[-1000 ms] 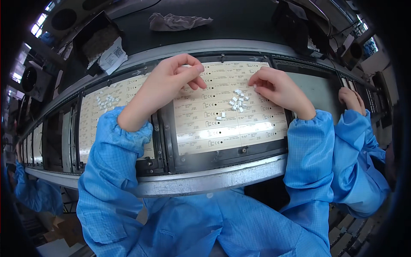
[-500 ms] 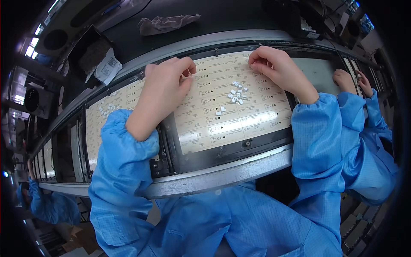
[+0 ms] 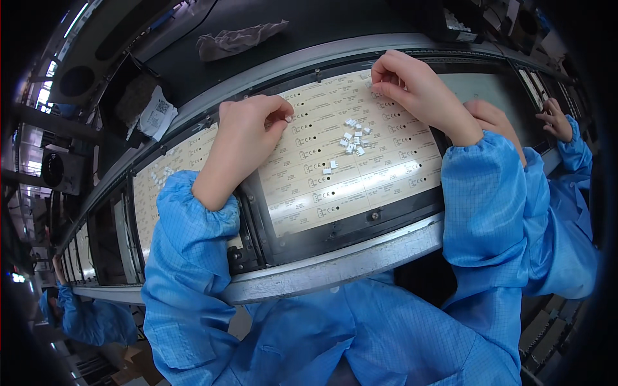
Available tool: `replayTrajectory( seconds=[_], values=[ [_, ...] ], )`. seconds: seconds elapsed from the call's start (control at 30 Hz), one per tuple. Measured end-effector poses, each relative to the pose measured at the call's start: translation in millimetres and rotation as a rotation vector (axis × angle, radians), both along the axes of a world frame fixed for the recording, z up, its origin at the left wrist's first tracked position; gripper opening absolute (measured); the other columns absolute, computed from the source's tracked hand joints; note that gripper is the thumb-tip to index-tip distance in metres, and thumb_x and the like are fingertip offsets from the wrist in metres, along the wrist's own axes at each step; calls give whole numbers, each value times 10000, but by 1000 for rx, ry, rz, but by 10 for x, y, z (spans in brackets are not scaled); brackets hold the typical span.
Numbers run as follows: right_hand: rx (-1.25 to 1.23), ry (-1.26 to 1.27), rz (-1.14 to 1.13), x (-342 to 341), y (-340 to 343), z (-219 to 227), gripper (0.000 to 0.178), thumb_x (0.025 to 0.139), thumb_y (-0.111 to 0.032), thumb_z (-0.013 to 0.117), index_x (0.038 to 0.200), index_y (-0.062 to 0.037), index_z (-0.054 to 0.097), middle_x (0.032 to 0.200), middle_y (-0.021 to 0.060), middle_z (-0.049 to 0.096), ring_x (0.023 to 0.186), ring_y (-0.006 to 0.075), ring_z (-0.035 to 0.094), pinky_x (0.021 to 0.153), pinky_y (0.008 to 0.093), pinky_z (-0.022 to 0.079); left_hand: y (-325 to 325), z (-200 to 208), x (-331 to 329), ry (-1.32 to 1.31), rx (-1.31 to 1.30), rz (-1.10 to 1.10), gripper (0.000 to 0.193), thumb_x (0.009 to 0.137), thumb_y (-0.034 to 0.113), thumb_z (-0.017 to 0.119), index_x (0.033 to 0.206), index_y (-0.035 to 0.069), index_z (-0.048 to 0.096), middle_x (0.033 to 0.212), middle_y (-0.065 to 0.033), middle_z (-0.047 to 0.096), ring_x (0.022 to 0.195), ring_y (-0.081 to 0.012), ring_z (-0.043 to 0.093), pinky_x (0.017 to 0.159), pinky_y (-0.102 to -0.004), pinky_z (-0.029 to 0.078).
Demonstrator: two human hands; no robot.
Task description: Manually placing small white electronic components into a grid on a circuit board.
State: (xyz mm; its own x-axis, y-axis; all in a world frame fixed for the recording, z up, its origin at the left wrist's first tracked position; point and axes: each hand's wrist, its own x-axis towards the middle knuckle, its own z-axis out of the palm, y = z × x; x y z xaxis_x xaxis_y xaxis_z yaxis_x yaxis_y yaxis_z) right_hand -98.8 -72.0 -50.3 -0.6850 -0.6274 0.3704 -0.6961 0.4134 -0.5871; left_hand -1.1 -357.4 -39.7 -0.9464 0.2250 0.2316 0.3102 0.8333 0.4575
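A cream-coloured circuit board panel (image 3: pixel 347 186) with rows of printed marks lies in a dark frame in front of me. My left hand (image 3: pixel 248 132) hovers over its left side, thumb and forefinger pinching a small white connector (image 3: pixel 290 118). Over the far right part of the panel, my right hand (image 3: pixel 418 93) has thumb and fingers drawn together near the far edge; what is between them is too small to make out. Between my hands a loose heap of small white connectors (image 3: pixel 354 140) rests on the panel. Two connectors (image 3: pixel 330 168) sit nearer me, apart from the heap.
A second panel (image 3: pixel 193 154) with more connectors lies left. Behind the rail stand a dark box (image 3: pixel 132 83) with a white label and a crumpled cloth (image 3: pixel 238 40). A metal rail (image 3: pixel 347 267) edges the line. At right, a co-worker's hands (image 3: pixel 496 119) come close behind my right wrist.
My right hand has moved slightly farther away. A white connector now shows at my left fingertips. One co-worker's hand has come left toward my right wrist. The whole view has shifted a little.
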Motion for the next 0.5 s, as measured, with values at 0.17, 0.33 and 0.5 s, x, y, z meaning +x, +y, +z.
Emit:
replayTrajectory(
  seconds=[0.17,0.33,0.5],
  values=[
    [32,89,84,24,-79,30,112,933,-67,680,960,-14,585,889,44,561,751,137,540,657,285,470,-32,25,10,30,-28,3,165,854,38,700,1010,-13,722,895,-143,734,799,-240,719,767,-321,588],
    [-24,-174,37,140,-51,204,90,947,-58,647,959,-8,573,880,49,598,784,129,560,701,288,478,-113,235,61,166,49,13,124,865,108,679,946,21,713,866,-118,732,808,-259,718,735,-339,553],
    [-86,-85,51,198,31,300,75,936,-40,643,966,-6,583,873,33,602,793,112,560,717,257,462,-959,781,611,211,101,239,162,898,134,709,1001,12,686,884,-69,709,815,-142,670,763,-275,522]
  ],
)
